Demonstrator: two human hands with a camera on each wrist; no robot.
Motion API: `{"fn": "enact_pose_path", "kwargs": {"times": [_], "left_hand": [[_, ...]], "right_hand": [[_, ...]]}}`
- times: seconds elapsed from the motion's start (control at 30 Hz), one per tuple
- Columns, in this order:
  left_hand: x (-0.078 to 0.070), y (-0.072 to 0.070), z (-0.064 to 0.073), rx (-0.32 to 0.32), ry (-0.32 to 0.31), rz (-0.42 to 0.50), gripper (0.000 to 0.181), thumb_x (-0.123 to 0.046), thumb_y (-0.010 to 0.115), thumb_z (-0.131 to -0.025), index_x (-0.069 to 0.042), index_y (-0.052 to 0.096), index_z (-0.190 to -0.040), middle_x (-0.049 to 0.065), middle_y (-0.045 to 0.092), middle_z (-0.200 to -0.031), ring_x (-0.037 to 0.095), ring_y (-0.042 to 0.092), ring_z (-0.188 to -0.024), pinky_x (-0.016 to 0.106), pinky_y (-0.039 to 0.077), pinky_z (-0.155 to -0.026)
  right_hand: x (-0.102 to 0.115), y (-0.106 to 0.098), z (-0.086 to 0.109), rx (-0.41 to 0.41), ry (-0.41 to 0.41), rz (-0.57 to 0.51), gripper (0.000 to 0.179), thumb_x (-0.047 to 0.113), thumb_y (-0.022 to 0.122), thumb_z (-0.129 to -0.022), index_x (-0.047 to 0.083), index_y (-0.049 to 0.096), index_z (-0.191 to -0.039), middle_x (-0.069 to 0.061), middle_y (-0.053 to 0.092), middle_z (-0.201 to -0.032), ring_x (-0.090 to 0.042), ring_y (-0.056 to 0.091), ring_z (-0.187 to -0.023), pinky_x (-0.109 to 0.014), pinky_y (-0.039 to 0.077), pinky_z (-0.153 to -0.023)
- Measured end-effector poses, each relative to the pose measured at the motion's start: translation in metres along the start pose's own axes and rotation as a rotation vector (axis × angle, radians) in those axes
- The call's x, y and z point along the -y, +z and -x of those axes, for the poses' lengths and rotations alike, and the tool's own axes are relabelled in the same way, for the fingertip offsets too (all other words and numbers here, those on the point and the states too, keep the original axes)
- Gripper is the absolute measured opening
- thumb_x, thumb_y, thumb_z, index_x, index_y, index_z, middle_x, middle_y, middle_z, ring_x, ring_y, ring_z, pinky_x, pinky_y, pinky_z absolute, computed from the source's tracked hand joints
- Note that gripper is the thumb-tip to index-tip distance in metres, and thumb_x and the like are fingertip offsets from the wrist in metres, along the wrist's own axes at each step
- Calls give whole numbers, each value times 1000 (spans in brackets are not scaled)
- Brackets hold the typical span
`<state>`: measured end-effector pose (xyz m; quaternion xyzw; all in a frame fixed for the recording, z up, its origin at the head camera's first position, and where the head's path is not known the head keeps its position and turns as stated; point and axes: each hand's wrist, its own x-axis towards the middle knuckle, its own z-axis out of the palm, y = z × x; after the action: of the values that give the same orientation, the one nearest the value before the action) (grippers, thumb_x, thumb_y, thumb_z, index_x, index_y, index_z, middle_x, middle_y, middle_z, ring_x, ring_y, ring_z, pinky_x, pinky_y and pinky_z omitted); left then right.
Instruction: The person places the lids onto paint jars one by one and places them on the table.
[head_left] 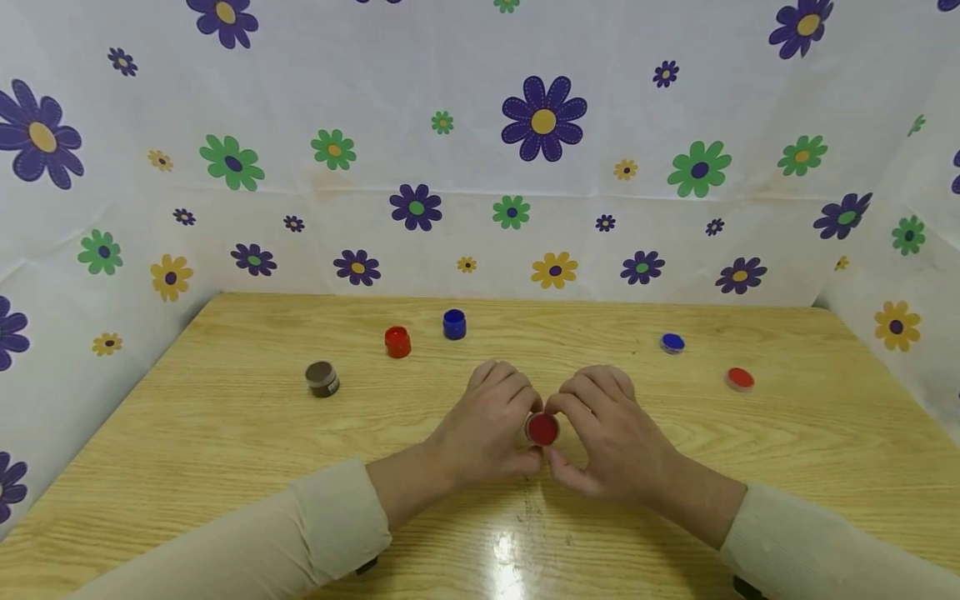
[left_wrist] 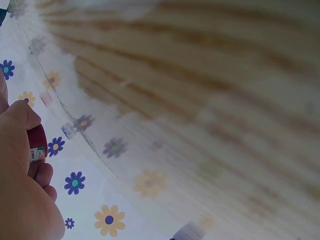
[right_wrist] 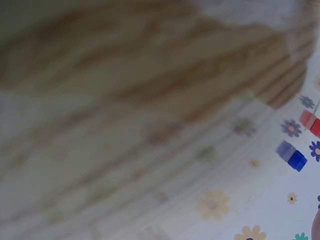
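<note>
A small dark red paint jar [head_left: 542, 429] is between my two hands over the middle of the table, its round top facing up. My left hand [head_left: 491, 425] grips it from the left, thumb on the near side and fingers curled on the far side. In the left wrist view the dark red jar [left_wrist: 37, 142] shows a white label beside the thumb. From the right, my right hand [head_left: 611, 433] pinches the jar's rim with thumb and forefinger. The right wrist view shows only a sliver of that hand, at its edge.
On the wooden table [head_left: 225, 433], a red jar [head_left: 397, 342] and a blue jar [head_left: 454, 325] stand back left, uncovered. A brownish-grey jar [head_left: 322, 379] stands nearer. A blue lid [head_left: 672, 343] and a red lid [head_left: 739, 380] lie to the right. Flowered cloth [head_left: 480, 167] hangs behind.
</note>
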<state>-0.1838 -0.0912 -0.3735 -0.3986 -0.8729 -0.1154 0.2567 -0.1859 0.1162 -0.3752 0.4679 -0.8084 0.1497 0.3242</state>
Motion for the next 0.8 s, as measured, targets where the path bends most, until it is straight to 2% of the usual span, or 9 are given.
{"fn": "enact_pose_path", "kwargs": {"times": [0.27, 0.53, 0.8], "left_hand": [[0, 0, 0, 11, -8, -25, 40, -39, 85, -65, -13, 65, -88, -4, 64, -87, 16, 52, -91, 31, 37, -87], [-3, -1, -1, 10, -22, -76, 41, -44, 86, -64, -14, 65, -84, -4, 63, -82, 15, 50, -86, 31, 37, -86], [-4, -2, 0, 10, -31, -66, 45, -42, 87, -64, -12, 65, -89, -3, 63, -86, 16, 51, -88, 32, 38, -86]], "right_hand": [[0, 1, 0, -12, 11, 11, 34, 41, 57, -85, 9, 63, -93, -2, 58, -91, -25, 50, -96, -42, 36, -85], [0, 1, 0, -22, 27, 23, 49, 57, 51, -94, 9, 63, -89, -2, 56, -89, -23, 50, -94, -42, 38, -88], [-1, 1, 0, -3, -19, 35, 47, 50, 49, -95, 7, 67, -97, -4, 59, -95, -25, 50, -97, -43, 38, -89]]}}
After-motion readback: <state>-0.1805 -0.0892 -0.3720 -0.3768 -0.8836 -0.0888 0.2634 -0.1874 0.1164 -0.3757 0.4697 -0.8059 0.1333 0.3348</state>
